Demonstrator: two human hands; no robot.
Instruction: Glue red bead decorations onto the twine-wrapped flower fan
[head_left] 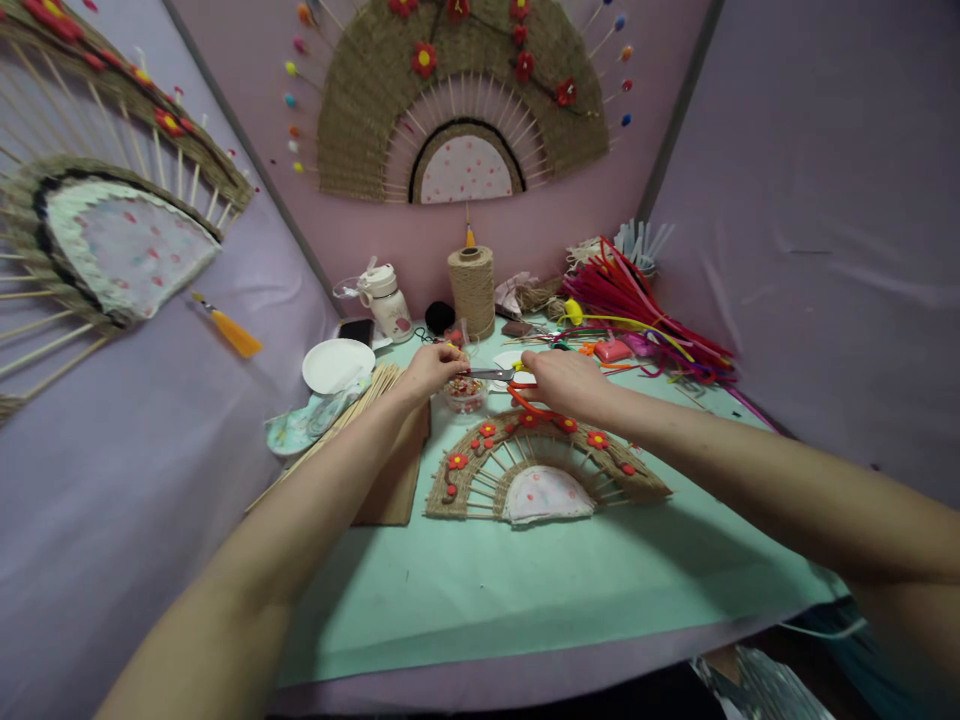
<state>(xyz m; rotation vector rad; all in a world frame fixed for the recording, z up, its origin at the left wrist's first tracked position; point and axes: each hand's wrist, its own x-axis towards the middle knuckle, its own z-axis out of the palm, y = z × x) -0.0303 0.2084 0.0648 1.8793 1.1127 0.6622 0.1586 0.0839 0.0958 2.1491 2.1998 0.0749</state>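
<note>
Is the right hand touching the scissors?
Touching. The head view shows the right hand closed around the handle end of the scissors.

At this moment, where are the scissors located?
In the head view, the scissors are near the centre, in the right hand, blades pointing toward the left hand.

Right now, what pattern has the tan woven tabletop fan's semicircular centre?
The centre is white with reddish spots, best in head view.

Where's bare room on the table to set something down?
Widest: green tabletop between the small fan and the near edge. A shadowed patch lies right of the fan. Crowded: the far side, with twine spool, bottle and red stems; at left, sticks and brown board.
</note>
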